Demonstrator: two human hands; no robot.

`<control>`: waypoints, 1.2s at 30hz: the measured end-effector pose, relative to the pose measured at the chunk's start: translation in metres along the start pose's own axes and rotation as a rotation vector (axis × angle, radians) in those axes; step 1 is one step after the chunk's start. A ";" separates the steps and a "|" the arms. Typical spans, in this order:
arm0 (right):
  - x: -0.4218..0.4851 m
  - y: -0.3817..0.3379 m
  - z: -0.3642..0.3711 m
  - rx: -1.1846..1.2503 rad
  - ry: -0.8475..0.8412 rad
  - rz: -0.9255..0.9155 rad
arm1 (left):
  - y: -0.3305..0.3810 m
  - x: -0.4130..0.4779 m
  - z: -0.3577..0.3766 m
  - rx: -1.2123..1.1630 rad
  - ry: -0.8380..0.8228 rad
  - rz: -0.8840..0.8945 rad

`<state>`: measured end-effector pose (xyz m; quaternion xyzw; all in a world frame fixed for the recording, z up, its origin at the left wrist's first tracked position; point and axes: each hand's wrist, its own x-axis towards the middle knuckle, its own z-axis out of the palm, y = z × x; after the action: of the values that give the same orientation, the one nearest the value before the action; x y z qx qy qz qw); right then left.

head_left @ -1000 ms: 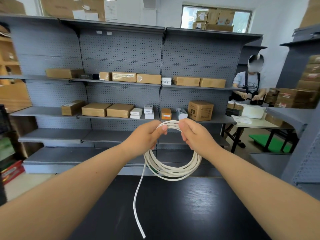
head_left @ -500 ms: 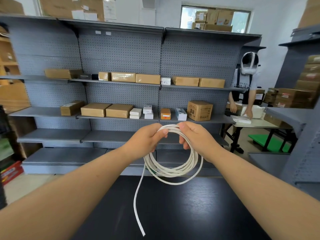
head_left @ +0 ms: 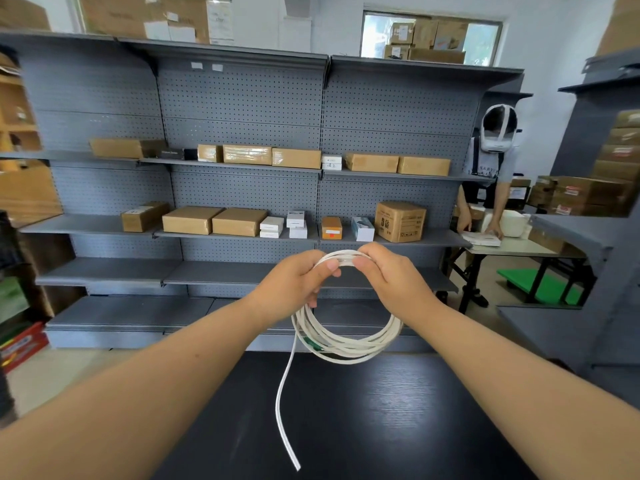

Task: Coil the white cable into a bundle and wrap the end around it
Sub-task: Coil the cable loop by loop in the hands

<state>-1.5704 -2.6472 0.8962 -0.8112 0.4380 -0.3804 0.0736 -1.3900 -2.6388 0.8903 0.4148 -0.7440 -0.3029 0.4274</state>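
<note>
Since the earlier frame your hands have edged slightly closer together at the top of the coiled white cable (head_left: pixel 346 348). Your left hand (head_left: pixel 294 285) and right hand (head_left: pixel 394 278) both pinch the stacked loops, thumbs in front. The coil hangs above the black table (head_left: pixel 398 417), with its loose tail (head_left: pixel 281 410) dangling from the left side.

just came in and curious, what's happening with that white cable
A person is coiling a white cable above a black table. The left grip and right grip both hold the top of the coil, close together. Several loops hang below them, and the loose end dangles from the coil's left side down toward the table, not yet wrapped around the bundle.
</note>
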 end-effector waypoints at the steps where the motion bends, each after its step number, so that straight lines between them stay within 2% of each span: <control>1: 0.000 0.000 0.000 0.003 0.025 0.008 | 0.000 0.000 0.001 -0.076 0.011 -0.022; 4: 0.000 0.000 0.001 0.045 0.110 0.038 | -0.003 -0.001 0.005 -0.289 0.041 -0.104; 7: 0.002 0.001 0.000 0.098 0.204 0.078 | -0.007 -0.005 0.006 -0.401 0.048 -0.166; 12: 0.002 -0.002 0.002 0.225 0.389 0.159 | -0.008 -0.006 0.010 -0.438 0.104 -0.152; 16: 0.000 0.000 0.014 0.330 0.446 0.237 | -0.001 -0.004 0.016 -0.340 0.250 -0.084; 19: -0.003 0.003 0.018 0.399 0.400 0.253 | -0.002 -0.001 0.018 -0.230 0.339 -0.045; 23: -0.007 0.004 0.012 0.312 0.310 0.205 | -0.004 0.000 0.013 -0.099 0.369 -0.017; 29: -0.001 0.002 0.003 0.228 0.187 0.070 | 0.003 0.000 0.010 0.195 0.288 0.039; 32: 0.001 0.001 0.000 0.095 0.062 -0.006 | 0.004 0.002 0.009 0.246 0.247 0.044; 36: 0.000 0.002 -0.005 0.008 -0.052 -0.019 | 0.005 0.003 0.000 0.282 0.158 0.072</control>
<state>-1.5754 -2.6474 0.8983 -0.8247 0.4265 -0.3616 0.0846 -1.3927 -2.6395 0.8953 0.4664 -0.7576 -0.1466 0.4326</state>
